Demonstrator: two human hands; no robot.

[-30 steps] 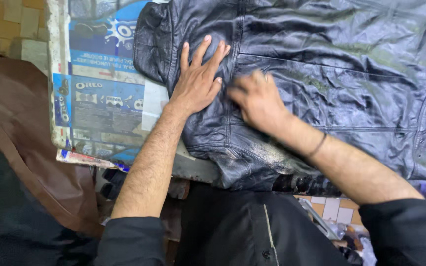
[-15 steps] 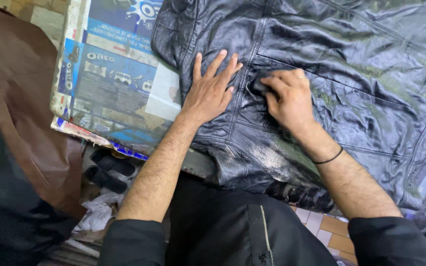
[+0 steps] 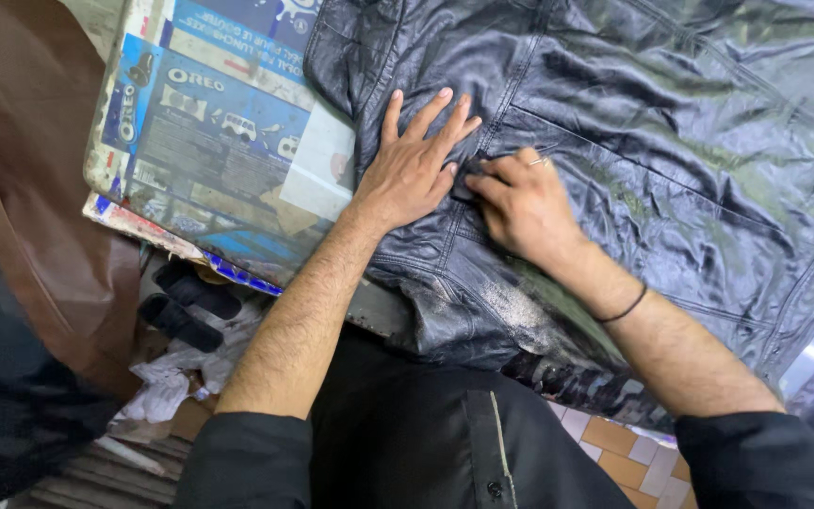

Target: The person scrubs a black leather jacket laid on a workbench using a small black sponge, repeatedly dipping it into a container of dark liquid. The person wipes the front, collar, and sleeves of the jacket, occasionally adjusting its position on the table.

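**Both hands on the black leather jacket**

My left hand [image 3: 414, 168] lies flat, palm down, on the glossy black leather jacket [image 3: 671, 141]. Fingers spread and pointing to the far side, nothing held; the palm presses the leather just left of a stitched seam.

My right hand [image 3: 518, 203] sits just beside it, to the right, nearly touching the left thumb. Its fingers are curled and bunched together against the leather at the seam. Cannot tell whether they pinch a fold of the jacket or only press on it. A thin dark band [image 3: 626, 306] circles that wrist.

The jacket is spread wrinkled over the worktop, covering the centre and right of the scene. Its near edge hangs over the worktop's near side, scuffed grey there, close to my body.

Left of the jacket, the worktop is covered by a flattened blue printed cardboard sheet [image 3: 209, 141], partly tucked under the jacket's left edge.

Far left: a large piece of brown leather [image 3: 40, 188]. Below the cardboard, two black cylindrical handles [image 3: 186, 302] and crumpled white paper [image 3: 167, 382]. Orange and white floor tiles [image 3: 619, 443] show near right, under my right forearm.
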